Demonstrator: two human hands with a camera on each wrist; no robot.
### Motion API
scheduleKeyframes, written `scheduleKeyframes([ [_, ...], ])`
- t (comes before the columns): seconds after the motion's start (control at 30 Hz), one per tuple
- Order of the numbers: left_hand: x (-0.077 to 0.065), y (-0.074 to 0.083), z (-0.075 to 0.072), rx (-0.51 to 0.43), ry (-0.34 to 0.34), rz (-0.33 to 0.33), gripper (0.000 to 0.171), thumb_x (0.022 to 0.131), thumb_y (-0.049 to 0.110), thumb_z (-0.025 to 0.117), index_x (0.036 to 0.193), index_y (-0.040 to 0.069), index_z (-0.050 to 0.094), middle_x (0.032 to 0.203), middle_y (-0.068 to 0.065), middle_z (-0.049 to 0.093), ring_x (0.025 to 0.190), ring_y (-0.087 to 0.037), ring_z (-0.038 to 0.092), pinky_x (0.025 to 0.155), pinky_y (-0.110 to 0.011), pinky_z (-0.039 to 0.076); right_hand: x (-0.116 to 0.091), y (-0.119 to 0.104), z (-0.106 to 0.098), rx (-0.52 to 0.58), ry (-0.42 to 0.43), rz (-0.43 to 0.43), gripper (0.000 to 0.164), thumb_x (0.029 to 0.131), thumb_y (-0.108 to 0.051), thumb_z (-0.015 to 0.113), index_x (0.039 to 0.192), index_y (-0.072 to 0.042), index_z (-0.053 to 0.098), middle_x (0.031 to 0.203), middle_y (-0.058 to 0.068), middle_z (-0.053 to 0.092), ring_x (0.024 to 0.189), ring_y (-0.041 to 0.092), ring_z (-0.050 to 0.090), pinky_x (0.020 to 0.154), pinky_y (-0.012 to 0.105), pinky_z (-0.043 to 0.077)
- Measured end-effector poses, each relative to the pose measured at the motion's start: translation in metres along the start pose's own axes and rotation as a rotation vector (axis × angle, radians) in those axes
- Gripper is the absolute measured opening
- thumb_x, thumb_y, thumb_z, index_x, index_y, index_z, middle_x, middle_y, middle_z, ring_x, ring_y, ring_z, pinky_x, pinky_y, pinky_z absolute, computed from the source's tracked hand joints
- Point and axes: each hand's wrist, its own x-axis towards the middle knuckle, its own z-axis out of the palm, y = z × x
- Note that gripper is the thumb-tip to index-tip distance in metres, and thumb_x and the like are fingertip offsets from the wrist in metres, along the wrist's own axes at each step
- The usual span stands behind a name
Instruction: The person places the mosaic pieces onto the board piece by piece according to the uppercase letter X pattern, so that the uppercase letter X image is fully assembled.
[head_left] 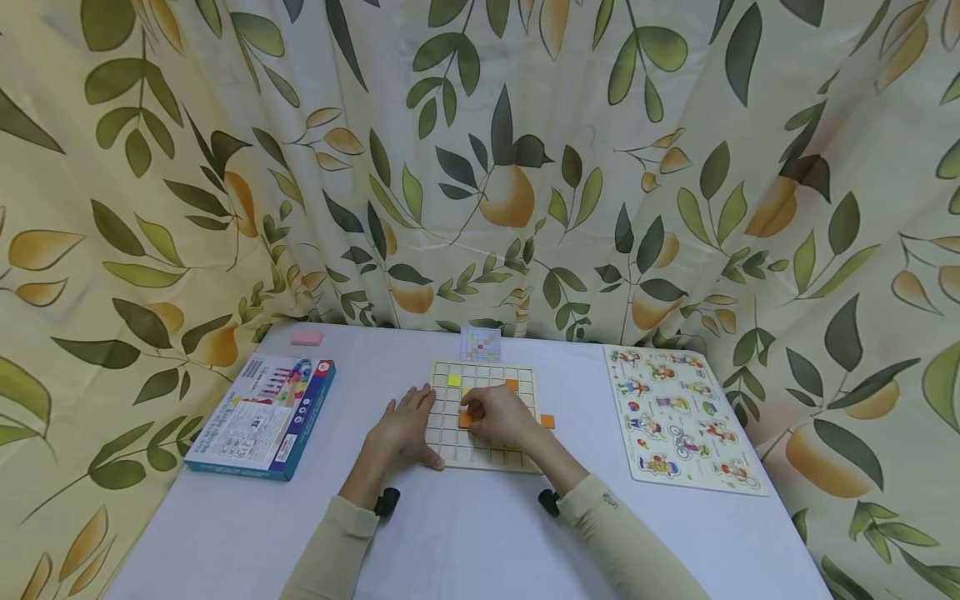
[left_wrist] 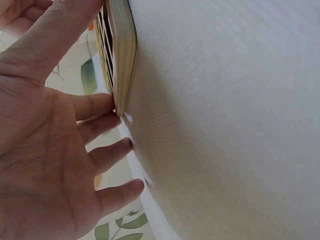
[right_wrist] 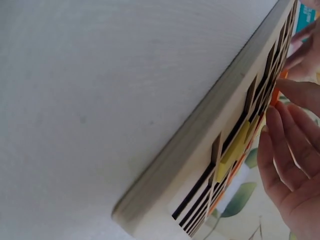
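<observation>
A wooden grid board (head_left: 487,463) lies flat on the table, with a yellow square tile (head_left: 454,380) and an orange tile (head_left: 512,385) in its cells. My left hand (head_left: 403,425) rests along the board's left edge, fingers extended; the left wrist view shows its thumb and fingertips touching the edge. Over the middle of the board, my right hand (head_left: 501,415) has thumb and fingertips brought together. They pinch an orange tile (right_wrist: 276,94) at the board's surface, partly hidden by the fingers. Another yellow tile (right_wrist: 233,154) sits nearer the board's front edge.
A small printed pattern card (head_left: 480,343) lies behind the board. One orange tile (head_left: 547,422) is beside its right edge. At left are a blue-edged box (head_left: 262,412) and a pink block (head_left: 306,337). A picture puzzle board (head_left: 678,417) lies at right.
</observation>
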Motion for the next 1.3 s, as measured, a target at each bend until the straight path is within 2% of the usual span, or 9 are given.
scheduleKeyframes([
  [0.13,-0.002,0.001,-0.001,-0.026,0.003,0.007,0.138,0.060,0.050,0.100,0.166,0.007,0.024,0.174,-0.011,0.017,0.161,-0.033,0.011,0.127,-0.061,0.014,0.000,0.001,0.002,-0.003,0.005,-0.002,0.033,0.081,-0.003,0.082,0.114,-0.007,0.077,0.091,-0.002,0.074,0.082,0.008,0.065,0.076,0.028,0.057],
  [0.47,-0.012,0.009,-0.014,-0.021,-0.013,0.007,0.134,0.063,0.048,0.099,0.166,0.006,0.024,0.174,-0.012,0.018,0.161,-0.034,0.012,0.127,-0.060,0.015,0.003,0.000,-0.001,-0.033,0.008,-0.009,0.034,0.080,-0.001,0.082,0.113,-0.007,0.077,0.091,-0.002,0.074,0.081,0.009,0.064,0.076,0.029,0.057],
  [1.3,-0.015,0.010,-0.014,-0.032,-0.005,0.020,0.135,0.061,0.049,0.100,0.165,0.005,0.026,0.174,-0.013,0.019,0.160,-0.036,0.013,0.126,-0.061,0.018,-0.003,0.001,-0.002,-0.025,0.012,0.033,0.030,0.084,-0.004,0.081,0.114,-0.008,0.077,0.093,-0.002,0.075,0.084,0.010,0.068,0.078,0.031,0.058],
])
